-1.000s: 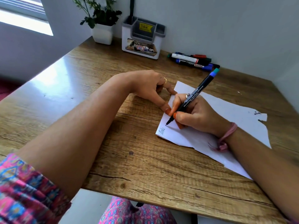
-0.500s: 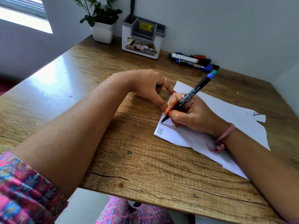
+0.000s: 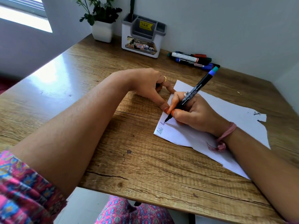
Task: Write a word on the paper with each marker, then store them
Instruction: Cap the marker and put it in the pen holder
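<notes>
Right hand (image 3: 195, 113) pinches black marker (image 3: 191, 99), tip on paper (image 3: 234, 117): word 2 started beside finished word 1. Left hand (image 3: 145, 83), fingers curled, presses paper edge. Far-right marker pile (image 3: 192, 59) unused; organizer (image 3: 142, 38) unfilled.

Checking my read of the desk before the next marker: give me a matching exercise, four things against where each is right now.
Things:
1. black pen
2. paper
3. organizer
4. spare markers

Places:
A. flat on the desk under both hands
B. against the wall beside the plant pot
C. gripped in the right hand, tip on the sheet
D. loose pile on the desk by the wall, right of the organizer

Pairs: 1-C, 2-A, 3-B, 4-D
</notes>
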{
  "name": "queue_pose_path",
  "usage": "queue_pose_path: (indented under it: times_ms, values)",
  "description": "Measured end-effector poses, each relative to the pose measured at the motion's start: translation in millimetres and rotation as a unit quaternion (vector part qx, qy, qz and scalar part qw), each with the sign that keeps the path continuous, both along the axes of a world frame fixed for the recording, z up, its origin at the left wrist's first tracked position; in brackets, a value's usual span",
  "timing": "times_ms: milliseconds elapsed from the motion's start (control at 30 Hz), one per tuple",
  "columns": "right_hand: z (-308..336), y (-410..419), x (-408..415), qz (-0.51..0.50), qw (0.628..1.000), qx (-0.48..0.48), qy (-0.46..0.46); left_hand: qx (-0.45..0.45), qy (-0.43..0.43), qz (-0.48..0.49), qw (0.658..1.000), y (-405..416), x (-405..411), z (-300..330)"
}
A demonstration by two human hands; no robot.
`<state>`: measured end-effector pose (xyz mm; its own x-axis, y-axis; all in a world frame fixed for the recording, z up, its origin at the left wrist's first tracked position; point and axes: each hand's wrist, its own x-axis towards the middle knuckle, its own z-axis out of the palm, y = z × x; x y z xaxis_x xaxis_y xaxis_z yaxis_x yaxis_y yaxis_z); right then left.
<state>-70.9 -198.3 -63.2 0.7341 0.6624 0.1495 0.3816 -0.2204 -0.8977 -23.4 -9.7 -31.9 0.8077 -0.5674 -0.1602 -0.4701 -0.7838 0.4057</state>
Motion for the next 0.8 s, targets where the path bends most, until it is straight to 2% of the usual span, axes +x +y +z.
queue_pose_path:
  times_ms: [100, 800]
  values:
    - [-0.8, 0.3, 0.4, 0.005, 1.000, -0.006, -0.022, -0.006, 0.001, -0.002, 1.000, 0.9, -0.1, -0.2]
    - [4.6, 2.0, -2.1, -0.015, 1.000, -0.014, -0.019, 0.000, 0.005, -0.001, 1.000, 0.1, -1.8, 1.7]
